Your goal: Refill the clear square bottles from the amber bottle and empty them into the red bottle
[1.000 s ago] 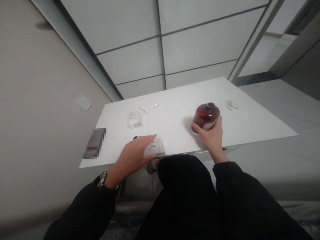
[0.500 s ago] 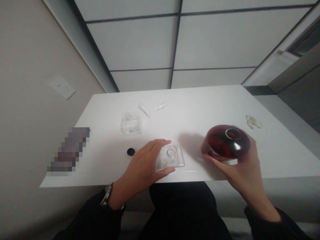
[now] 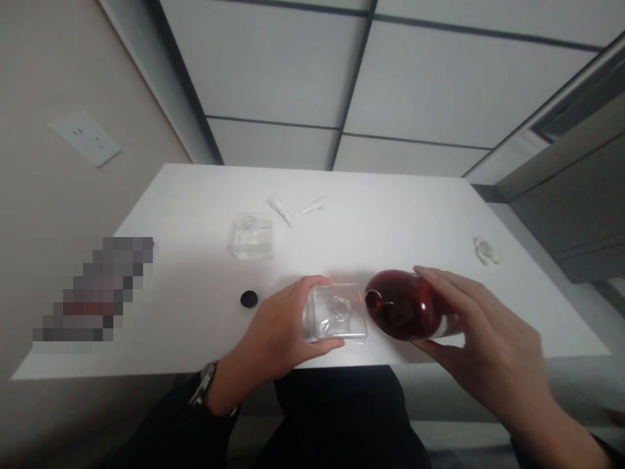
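My left hand (image 3: 288, 322) is wrapped round a clear square container (image 3: 339, 311) with a round opening in its top, near the table's front edge. In my right hand (image 3: 483, 326) is a bottle of dark red liquid (image 3: 407, 309), tilted so that its open mouth points left at the container's right edge. Whether any liquid is leaving the mouth, I cannot tell. A black round cap (image 3: 249, 299) lies on the table just left of my left hand.
A second clear square container (image 3: 252, 236) stands farther back on the white table (image 3: 390, 215). Behind it lie two clear plastic droppers (image 3: 280, 210). A crumpled whitish piece (image 3: 486, 251) lies at right, a pixelated flat item (image 3: 100, 290) at left. A small wet streak shows near the front edge.
My right hand has brought the bottle left and tipped it towards the container, from nearly upright to strongly tilted. My left hand keeps its hold, and the container is now slightly tilted. The view has shifted.
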A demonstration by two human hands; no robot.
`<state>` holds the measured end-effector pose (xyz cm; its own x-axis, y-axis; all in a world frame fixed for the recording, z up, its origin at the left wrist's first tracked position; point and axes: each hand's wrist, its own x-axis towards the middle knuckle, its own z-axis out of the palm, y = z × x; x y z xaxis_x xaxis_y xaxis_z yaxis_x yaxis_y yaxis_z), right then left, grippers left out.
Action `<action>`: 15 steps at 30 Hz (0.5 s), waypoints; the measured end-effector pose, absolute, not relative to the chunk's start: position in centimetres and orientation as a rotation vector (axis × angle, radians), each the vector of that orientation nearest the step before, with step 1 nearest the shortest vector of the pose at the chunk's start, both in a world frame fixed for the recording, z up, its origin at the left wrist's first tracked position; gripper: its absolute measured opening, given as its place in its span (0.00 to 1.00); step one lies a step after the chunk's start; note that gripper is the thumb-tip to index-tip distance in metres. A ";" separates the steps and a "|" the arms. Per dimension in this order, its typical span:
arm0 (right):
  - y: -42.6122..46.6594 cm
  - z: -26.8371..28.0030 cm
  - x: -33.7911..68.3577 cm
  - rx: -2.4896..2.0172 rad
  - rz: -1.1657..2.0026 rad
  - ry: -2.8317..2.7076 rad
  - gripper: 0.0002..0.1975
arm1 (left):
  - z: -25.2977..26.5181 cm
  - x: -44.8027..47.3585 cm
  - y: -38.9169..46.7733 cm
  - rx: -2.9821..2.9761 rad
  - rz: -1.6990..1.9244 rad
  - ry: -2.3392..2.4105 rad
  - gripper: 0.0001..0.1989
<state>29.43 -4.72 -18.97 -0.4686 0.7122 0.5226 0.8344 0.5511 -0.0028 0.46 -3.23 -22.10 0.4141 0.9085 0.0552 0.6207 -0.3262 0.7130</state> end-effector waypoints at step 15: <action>-4.6 -16.8 29.1 -1.161 -0.582 -2.504 0.37 | -22.1 0.7 -3.2 1.912 0.537 1.360 0.41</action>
<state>29.09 -4.64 -16.81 -0.6186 0.6471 0.4457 0.7774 0.5865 0.2273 0.68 -3.18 -22.15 0.3574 0.9313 -0.0700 0.6323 -0.1861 0.7520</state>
